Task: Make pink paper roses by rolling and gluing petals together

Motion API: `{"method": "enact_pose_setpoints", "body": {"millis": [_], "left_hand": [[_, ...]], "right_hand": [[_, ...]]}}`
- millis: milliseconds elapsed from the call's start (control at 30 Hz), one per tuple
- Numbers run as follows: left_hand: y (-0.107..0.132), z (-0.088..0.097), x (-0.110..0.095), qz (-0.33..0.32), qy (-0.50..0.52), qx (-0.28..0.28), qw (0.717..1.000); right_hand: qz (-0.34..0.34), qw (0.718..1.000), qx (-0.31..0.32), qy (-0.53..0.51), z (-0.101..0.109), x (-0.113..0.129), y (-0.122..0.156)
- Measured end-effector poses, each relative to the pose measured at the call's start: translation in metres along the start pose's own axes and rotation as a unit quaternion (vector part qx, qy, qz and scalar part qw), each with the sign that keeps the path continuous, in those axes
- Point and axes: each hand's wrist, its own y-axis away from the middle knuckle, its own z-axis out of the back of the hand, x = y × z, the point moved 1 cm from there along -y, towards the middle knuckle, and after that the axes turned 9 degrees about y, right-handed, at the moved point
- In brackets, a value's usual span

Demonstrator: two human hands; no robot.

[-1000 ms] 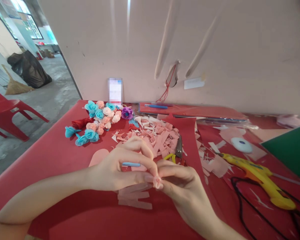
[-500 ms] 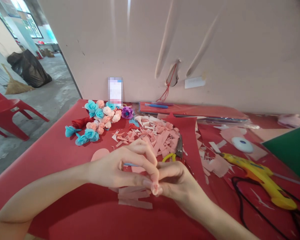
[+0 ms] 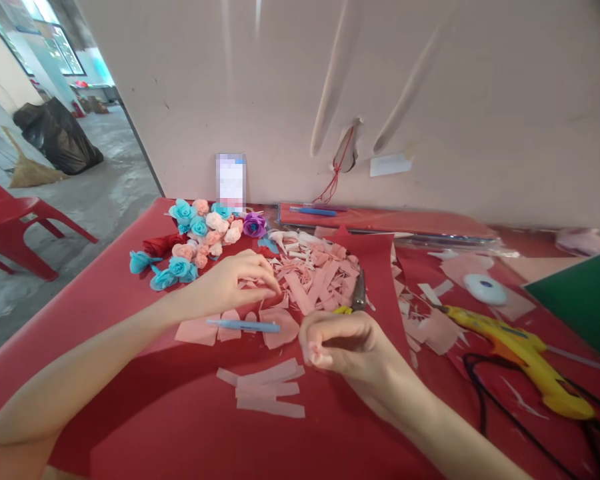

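My right hand (image 3: 345,340) pinches a small rolled piece of pale pink paper (image 3: 320,355) between thumb and fingertips, above the front of the red table. My left hand (image 3: 247,279) reaches out with fingers bent loosely and nothing visible in them, at the left side of a pile of pink paper scraps (image 3: 325,277). Below it lie cut pink paper petals (image 3: 280,328) with a light blue pen (image 3: 250,325) across them. Nearer me are several pale pink paper strips (image 3: 270,405). Scissors with yellow handles (image 3: 359,293) are partly hidden behind my right hand.
Blue, pink, red and purple paper flowers (image 3: 180,269) sit at the back left, near a phone (image 3: 231,181) leaning on the wall. On the right lie a yellow glue gun (image 3: 520,347) with a black cord, a white oval object (image 3: 485,289) and a green sheet (image 3: 585,300).
My left hand has let go of the small pink roll and moved up and left towards the scraps, uncovering the pen and petals. My right hand keeps the roll, slightly higher.
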Motion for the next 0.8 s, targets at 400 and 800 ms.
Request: {"method": "enact_pose_setpoints", "body": {"millis": [400,800], "left_hand": [[0.035,-0.009,0.071,0.016,-0.113,0.067,0.991],[0.039,-0.009,0.066,0.041,-0.146,0.098,0.984]], "right_hand": [[0.087,0.898,-0.008,0.431,0.0,-0.023,-0.01],[0.009,0.902,-0.054,0.428,0.001,-0.029,-0.008]]}}
